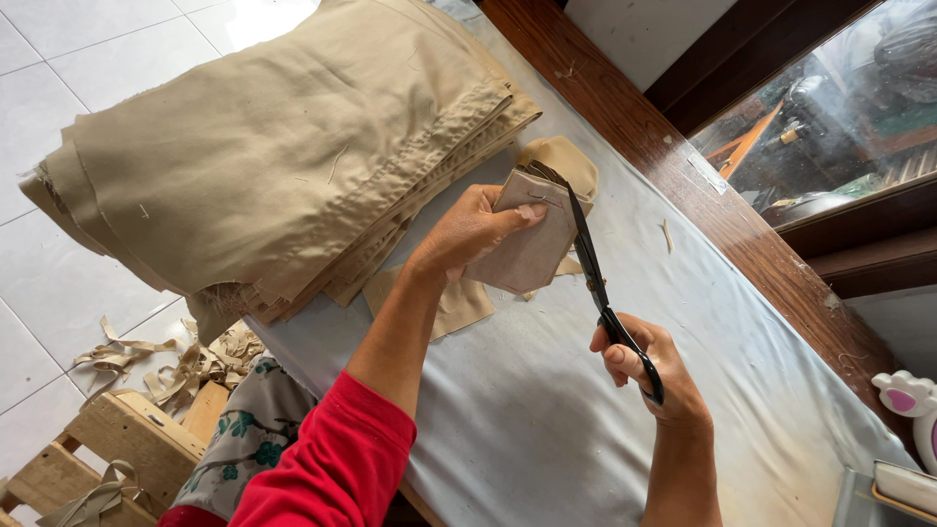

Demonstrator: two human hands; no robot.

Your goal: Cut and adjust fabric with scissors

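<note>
My left hand (471, 231) grips a small stack of beige fabric pieces (528, 251), thumb pressed on top, lifted just above the table. My right hand (648, 369) holds black scissors (591, 272) by the handles. Their blades run up along the right edge of the fabric pieces, tips near the top corner. A rounded tan piece (564, 156) lies behind the held stack. Another flat tan piece (457, 303) lies on the table under my left wrist.
A thick pile of folded khaki cloth (283, 146) fills the table's left end. The table is covered by a pale grey sheet (547, 420), with a dark wooden ledge (683, 185) along its far side. Fabric scraps (185, 366) and a wooden stool (117, 439) are on the tiled floor.
</note>
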